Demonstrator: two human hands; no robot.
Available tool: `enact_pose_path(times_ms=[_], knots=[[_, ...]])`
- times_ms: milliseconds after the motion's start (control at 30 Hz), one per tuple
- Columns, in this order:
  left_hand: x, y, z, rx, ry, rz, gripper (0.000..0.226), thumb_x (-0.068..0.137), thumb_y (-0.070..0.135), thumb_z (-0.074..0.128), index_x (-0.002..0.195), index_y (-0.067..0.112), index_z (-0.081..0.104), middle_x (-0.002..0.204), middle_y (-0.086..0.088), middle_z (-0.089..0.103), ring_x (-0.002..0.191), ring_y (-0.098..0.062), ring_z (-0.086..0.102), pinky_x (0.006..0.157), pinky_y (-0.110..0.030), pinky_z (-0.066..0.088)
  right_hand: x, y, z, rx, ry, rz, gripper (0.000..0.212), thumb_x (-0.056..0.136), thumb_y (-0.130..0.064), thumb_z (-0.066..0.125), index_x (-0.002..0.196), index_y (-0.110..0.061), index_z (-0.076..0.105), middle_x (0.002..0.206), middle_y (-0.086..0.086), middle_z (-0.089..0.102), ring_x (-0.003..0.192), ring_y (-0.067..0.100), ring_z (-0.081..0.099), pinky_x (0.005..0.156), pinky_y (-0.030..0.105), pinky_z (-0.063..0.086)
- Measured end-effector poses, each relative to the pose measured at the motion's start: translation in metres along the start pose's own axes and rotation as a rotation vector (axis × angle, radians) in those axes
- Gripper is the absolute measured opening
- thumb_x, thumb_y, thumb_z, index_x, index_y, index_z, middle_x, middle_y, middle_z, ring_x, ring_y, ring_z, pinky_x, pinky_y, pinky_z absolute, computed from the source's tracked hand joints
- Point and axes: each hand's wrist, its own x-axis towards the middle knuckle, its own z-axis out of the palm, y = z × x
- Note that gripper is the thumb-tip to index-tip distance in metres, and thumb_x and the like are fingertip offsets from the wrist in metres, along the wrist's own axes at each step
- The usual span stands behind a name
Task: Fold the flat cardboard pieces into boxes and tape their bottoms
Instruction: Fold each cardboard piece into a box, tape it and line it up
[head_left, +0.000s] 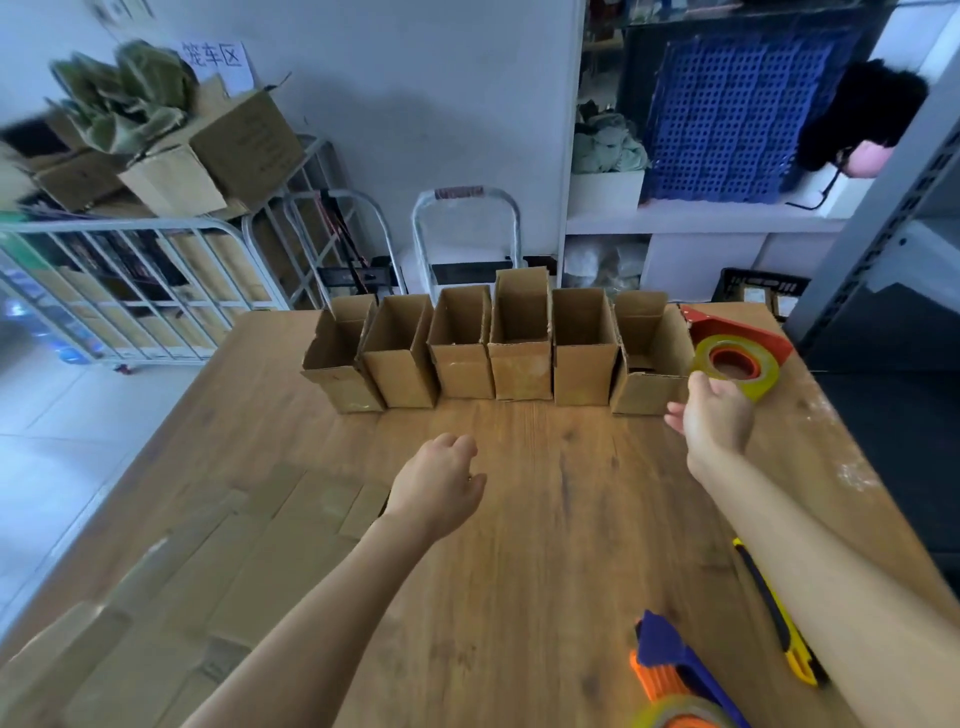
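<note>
Boxes (498, 345): six upright along far bench (519, 519) edge | flat cardboard (218, 566) stacked near-left | right hand (714, 410) at tape roll (735, 366), grip unclear | left hand (441, 480) loosely curled, empty | step: likely between boxes | next: take flat piece

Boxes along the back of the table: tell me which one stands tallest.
The fourth box from the left. Its top edge rises above the others in the row of six, and it sits between two shorter boxes.

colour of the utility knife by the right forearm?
Yellow and black utility knife, seen in the head view.
</note>
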Motion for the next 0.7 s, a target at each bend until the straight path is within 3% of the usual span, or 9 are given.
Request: enact_pose_path(times_ms=[167,300,500,633,700], knots=[[-0.04,-0.037,-0.014,0.04,-0.011,-0.033,0.033,0.095,0.034,0.051,0.123,0.017,0.052,0.115,0.001,0.055,0.102,-0.018,0.054,0.082,-0.033,0.052,-0.079,0.016,0.01,-0.183,-0.214,-0.149,0.026,0.098,-0.017,0.054,0.123,-0.01,0.058,0.103,0.005,0.066,0.079,0.017,0.066,0.061,0.025,0.052],[-0.08,-0.089,-0.021,0.078,-0.039,-0.095,0.029,0.095,0.03,0.046,0.118,0.014,0.052,0.113,0.001,0.054,0.108,-0.022,0.052,0.085,-0.032,0.047,-0.135,0.033,0.029,-0.3,-0.464,-0.165,0.015,0.096,-0.013,0.054,0.105,-0.011,0.066,0.086,0.003,0.067,0.077,0.022,0.068,0.073,0.043,0.059],[-0.131,-0.181,-0.028,0.066,-0.066,-0.285,0.032,0.094,0.029,0.048,0.121,0.012,0.05,0.123,-0.005,0.051,0.114,-0.025,0.05,0.089,-0.036,0.047,-0.218,0.057,0.081,-0.506,-0.691,-0.219,0.016,0.094,-0.013,0.053,0.085,-0.017,0.065,0.079,0.006,0.068,0.07,0.021,0.064,0.074,0.044,0.057],[-0.155,-0.227,-0.025,0.009,-0.079,-0.403,0.034,0.091,0.028,0.05,0.121,0.01,0.048,0.126,-0.008,0.047,0.121,-0.028,0.044,0.096,-0.036,0.043,-0.259,0.084,0.116,-0.686,-0.803,-0.286,0.021,0.093,-0.015,0.053,0.108,-0.012,0.067,0.09,0.0,0.067,0.079,0.017,0.062,0.076,0.032,0.052],[-0.163,-0.244,-0.023,-0.05,-0.07,-0.429,0.039,0.087,0.028,0.054,0.12,0.01,0.046,0.123,-0.007,0.047,0.121,-0.028,0.044,0.095,-0.035,0.042,-0.276,0.095,0.129,-0.699,-0.83,-0.239,0.032,0.093,-0.016,0.053,0.123,-0.009,0.062,0.107,0.003,0.066,0.088,0.017,0.063,0.08,0.028,0.051]])
